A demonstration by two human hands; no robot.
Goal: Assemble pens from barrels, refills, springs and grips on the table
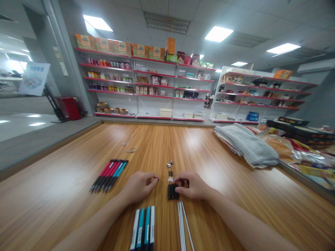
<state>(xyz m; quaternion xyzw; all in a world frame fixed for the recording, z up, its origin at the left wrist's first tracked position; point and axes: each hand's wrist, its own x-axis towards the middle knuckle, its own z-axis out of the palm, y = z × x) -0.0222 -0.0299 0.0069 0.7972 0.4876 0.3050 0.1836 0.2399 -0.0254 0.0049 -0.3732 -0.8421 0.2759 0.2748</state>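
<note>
My left hand (140,187) rests on the wooden table with its fingers curled and thumb near the forefinger; nothing shows in it. With thumb and fingers, my right hand (193,185) grips the rightmost of several short black pen grips (170,191). Small white parts (170,179), dark small pieces (170,173) and silver metal tips (170,164) lie just beyond. Thin white pen refills (181,225) lie below the right hand. Blue and white pen barrels (142,228) are lined up nearer me. Left of my left hand lies a row of red and blue pens (109,175).
A pale loop (132,150) and a tiny round piece (124,144) lie farther up the table (86,153). Folded striped cloth (247,143) sits at the right, beside packaged goods (300,153). Stocked shelves (154,97) stand behind the table.
</note>
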